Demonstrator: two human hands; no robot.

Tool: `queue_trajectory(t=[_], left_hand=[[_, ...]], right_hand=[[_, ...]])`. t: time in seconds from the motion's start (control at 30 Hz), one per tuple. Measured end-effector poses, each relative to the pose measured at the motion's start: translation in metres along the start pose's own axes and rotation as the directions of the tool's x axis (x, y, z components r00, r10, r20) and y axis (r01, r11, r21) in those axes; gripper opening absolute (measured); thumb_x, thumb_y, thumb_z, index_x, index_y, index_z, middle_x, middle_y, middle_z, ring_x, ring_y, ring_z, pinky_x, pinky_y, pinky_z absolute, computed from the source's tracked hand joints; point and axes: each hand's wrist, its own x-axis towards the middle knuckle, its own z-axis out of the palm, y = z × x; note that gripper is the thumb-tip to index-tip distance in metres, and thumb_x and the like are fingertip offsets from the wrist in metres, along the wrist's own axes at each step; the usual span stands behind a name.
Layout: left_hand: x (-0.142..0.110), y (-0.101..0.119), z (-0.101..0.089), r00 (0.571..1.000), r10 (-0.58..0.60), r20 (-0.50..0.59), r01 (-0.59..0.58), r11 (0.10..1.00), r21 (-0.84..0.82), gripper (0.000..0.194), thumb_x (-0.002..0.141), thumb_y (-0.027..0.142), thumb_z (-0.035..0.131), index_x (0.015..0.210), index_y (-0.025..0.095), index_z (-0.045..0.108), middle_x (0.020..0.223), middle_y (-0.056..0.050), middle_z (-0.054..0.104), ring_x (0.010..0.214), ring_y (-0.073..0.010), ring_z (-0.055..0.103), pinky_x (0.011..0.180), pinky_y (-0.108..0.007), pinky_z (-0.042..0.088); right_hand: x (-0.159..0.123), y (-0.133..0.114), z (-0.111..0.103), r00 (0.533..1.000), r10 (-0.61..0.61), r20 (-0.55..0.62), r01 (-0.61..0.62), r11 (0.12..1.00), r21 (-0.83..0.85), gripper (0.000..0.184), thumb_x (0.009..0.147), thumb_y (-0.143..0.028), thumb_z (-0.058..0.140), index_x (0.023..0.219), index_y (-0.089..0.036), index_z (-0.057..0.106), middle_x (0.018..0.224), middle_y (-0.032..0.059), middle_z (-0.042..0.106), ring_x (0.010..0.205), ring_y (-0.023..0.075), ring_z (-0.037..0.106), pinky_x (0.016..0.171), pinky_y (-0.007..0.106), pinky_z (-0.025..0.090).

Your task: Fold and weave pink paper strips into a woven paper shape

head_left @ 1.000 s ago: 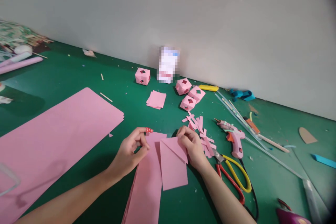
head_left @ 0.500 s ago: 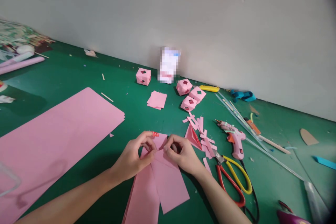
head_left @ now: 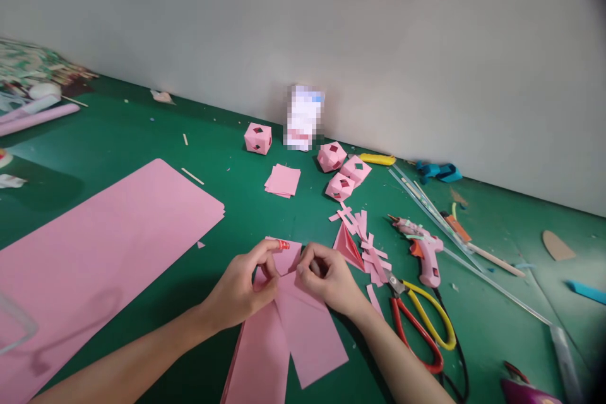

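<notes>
My left hand and my right hand meet over a pink paper strip lying on a stack of long pink strips. Both hands pinch the strip's far end between thumb and fingers, their fingertips almost touching. A folded pink triangle stands just right of my right hand. A red mark shows on my left index fingertip.
A large pink sheet lies at left on the green mat. Several pink paper cubes, small pink squares, cut strips, a pink glue gun and red-yellow scissors lie ahead and right.
My right hand slid left from the strip's right corner to meet my left hand. The strip has turned, its near end swinging right. A folded triangle now stands where my right hand was.
</notes>
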Motion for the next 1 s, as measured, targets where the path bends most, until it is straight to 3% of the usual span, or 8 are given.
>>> queue_trajectory(t=[0.37, 0.5, 0.63, 0.73, 1.0], left_hand=[[-0.003, -0.006, -0.002, 0.999, -0.004, -0.053, 0.0, 0.997, -0.08, 0.028, 0.084, 0.015, 0.053, 0.112, 0.018, 0.051, 0.068, 0.005, 0.055, 0.069, -0.0139, 0.058, 0.097, -0.039, 0.044], [-0.003, -0.004, -0.003, 0.999, -0.024, -0.048, 0.017, 0.989, -0.148, 0.038, 0.086, 0.019, 0.054, 0.123, 0.019, 0.048, 0.092, -0.005, 0.064, 0.085, -0.0181, 0.062, 0.08, -0.032, 0.05], [-0.003, 0.0, -0.004, 0.998, 0.049, 0.037, -0.042, 0.984, -0.175, 0.049, 0.082, 0.02, 0.06, 0.13, 0.021, 0.048, 0.127, -0.012, 0.058, 0.115, -0.0244, 0.056, 0.097, -0.037, 0.047], [-0.002, 0.002, -0.006, 0.997, 0.022, 0.075, -0.011, 0.989, -0.147, 0.047, 0.084, 0.022, 0.062, 0.129, 0.022, 0.05, 0.128, -0.01, 0.06, 0.119, -0.0243, 0.056, 0.104, -0.038, 0.044], [0.0, -0.002, -0.007, 0.998, -0.029, 0.05, 0.035, 0.99, -0.137, 0.032, 0.09, 0.027, 0.057, 0.121, 0.021, 0.056, 0.116, -0.008, 0.067, 0.106, -0.022, 0.064, 0.09, -0.03, 0.051]], right_hand=[[0.006, 0.008, -0.014, 0.984, -0.037, -0.173, 0.085, 0.956, 0.28, 0.019, 0.077, -0.022, 0.059, 0.063, -0.019, 0.047, 0.065, -0.0021, 0.049, 0.059, 0.0105, 0.039, 0.053, 0.023, 0.028], [0.006, 0.011, -0.016, 0.99, -0.017, -0.142, 0.061, 0.949, 0.308, 0.02, 0.08, -0.028, 0.063, 0.068, -0.018, 0.052, 0.067, -0.0014, 0.05, 0.059, 0.0105, 0.039, 0.052, 0.023, 0.028], [0.006, 0.008, -0.013, 0.994, 0.0, -0.105, 0.033, 0.949, 0.314, 0.024, 0.083, -0.036, 0.066, 0.072, -0.018, 0.055, 0.068, -0.0015, 0.051, 0.056, 0.0092, 0.037, 0.049, 0.022, 0.027], [0.005, 0.003, -0.011, 0.998, 0.013, -0.06, 0.006, 0.955, 0.297, 0.027, 0.082, -0.041, 0.067, 0.073, -0.017, 0.056, 0.069, -0.0011, 0.052, 0.054, 0.0085, 0.038, 0.048, 0.022, 0.028], [0.003, 0.004, -0.006, 1.0, 0.023, 0.0, -0.023, 0.99, 0.137, 0.025, 0.087, -0.041, 0.064, 0.089, -0.016, 0.065, 0.061, -0.003, 0.049, 0.052, 0.0086, 0.038, 0.049, 0.023, 0.029]])
